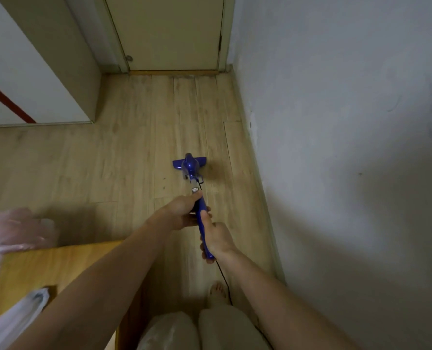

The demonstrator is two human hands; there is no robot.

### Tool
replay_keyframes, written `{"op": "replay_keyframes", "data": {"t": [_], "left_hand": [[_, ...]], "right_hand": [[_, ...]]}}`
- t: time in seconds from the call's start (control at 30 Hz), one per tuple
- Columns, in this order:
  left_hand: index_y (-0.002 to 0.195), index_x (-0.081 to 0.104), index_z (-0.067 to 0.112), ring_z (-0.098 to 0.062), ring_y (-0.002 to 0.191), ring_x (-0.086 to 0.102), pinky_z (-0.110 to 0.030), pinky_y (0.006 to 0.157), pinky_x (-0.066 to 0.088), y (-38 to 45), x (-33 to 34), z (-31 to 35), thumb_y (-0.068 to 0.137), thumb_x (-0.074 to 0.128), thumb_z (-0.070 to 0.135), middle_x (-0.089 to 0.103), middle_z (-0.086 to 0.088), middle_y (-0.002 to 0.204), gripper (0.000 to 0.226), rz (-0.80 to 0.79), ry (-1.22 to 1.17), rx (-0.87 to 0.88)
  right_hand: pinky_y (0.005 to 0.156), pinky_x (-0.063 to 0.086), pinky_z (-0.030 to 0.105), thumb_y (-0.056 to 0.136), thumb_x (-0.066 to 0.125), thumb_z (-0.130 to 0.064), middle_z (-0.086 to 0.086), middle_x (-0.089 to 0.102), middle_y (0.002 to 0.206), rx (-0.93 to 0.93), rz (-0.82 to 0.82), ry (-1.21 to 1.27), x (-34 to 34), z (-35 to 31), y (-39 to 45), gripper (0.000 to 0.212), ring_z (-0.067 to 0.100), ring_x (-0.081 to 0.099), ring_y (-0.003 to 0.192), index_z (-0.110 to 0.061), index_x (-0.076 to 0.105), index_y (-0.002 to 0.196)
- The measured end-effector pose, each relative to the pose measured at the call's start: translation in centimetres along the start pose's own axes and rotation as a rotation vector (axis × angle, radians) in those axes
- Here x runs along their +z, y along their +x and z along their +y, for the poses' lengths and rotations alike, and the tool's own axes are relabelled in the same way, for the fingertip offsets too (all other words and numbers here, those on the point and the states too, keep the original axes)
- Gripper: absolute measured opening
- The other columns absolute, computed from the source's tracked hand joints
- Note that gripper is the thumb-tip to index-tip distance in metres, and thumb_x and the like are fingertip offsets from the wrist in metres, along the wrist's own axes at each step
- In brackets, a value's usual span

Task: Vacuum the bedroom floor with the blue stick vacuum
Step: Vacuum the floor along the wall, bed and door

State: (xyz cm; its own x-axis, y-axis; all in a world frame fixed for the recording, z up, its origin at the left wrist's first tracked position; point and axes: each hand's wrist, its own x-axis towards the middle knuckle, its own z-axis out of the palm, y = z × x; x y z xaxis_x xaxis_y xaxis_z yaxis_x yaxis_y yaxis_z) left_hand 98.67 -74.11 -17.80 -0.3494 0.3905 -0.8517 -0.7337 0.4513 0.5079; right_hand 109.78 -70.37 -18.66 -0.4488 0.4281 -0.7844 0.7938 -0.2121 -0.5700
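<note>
A person works a blue stick vacuum [199,210] along a pale wood-plank floor [109,160], both hands wrapped round its handle. The left hand [182,213] grips the upper part of the handle, fingers curled under and thumb lying toward the shaft; the right hand [216,238] holds the handle's rear end just behind it, thumb pressed along the top. The vacuum's floor head [188,164] sits flat on the planks, short of the closed door [169,31] and a little left of the grey wall [336,122]; a few dark specks lie on the floor just left of the head. A thin black cord [222,276] trails from the handle's end back past a bare foot [216,290].

The machine looks light and rigid, a slim plastic body that should steer readily from the handle, the natural place to hold it. The hard shaft seems unlikely to flex; the trailing cord, near the foot, could snag or trip. A wooden tabletop [45,269] stands left of the vacuum, carrying pink plastic wrap [13,228].
</note>
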Motion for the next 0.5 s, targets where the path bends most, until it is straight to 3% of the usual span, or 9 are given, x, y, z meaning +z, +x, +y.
{"op": "replay_keyframes", "data": {"t": [0.1, 0.2, 0.3, 0.5], "left_hand": [[0.117, 0.053, -0.001, -0.025, 0.08, 0.062, -0.036, 0.071, 0.055, -0.6, 0.3, 0.2, 0.099, 0.051, 0.032, 0.063, -0.014, 0.09, 0.037, 0.022, -0.03, 0.022], [0.119, 0.053, 0.001, -0.025, 0.082, 0.062, -0.037, 0.071, 0.055, -1.8, 0.4, 0.2, 0.098, 0.053, 0.03, 0.063, -0.014, 0.09, 0.035, 0.022, -0.049, 0.038], [0.12, 0.054, 0.002, -0.025, 0.085, 0.064, -0.036, 0.069, 0.055, -3.6, -0.4, -0.5, 0.097, 0.055, 0.03, 0.065, -0.013, 0.091, 0.037, 0.012, -0.082, 0.024], [0.115, 0.056, 0.003, -0.018, 0.069, 0.06, -0.021, 0.039, 0.047, -8.5, -2.5, -3.5, 0.096, 0.055, 0.03, 0.063, -0.01, 0.086, 0.033, 0.043, -0.096, 0.017]], "right_hand": [[0.067, 0.054, 0.032, 0.097, 0.03, -0.061, 0.005, 0.06, 0.082, 0.005, -0.038, -0.026, -0.9, -1.1, -0.8, 0.055, 0.018, 0.059, 0.071, -0.012, 0.054, 0.093], [0.048, 0.048, 0.025, 0.097, 0.031, -0.062, 0.008, 0.06, 0.083, 0.021, -0.061, -0.038, -1.7, -2.1, -3.1, 0.06, 0.016, 0.059, 0.063, -0.007, 0.053, 0.111], [0.046, 0.045, 0.022, 0.098, 0.031, -0.059, 0.004, 0.06, 0.073, 0.008, -0.08, -0.048, -1.7, -2.7, -6.6, 0.053, 0.012, 0.057, 0.055, -0.012, 0.052, 0.107], [0.034, 0.036, 0.016, 0.098, 0.039, -0.057, 0.005, 0.056, 0.074, 0.071, -0.141, 0.011, -0.2, -2.3, -12.4, 0.055, 0.01, 0.052, 0.046, -0.007, 0.05, 0.118]]}}
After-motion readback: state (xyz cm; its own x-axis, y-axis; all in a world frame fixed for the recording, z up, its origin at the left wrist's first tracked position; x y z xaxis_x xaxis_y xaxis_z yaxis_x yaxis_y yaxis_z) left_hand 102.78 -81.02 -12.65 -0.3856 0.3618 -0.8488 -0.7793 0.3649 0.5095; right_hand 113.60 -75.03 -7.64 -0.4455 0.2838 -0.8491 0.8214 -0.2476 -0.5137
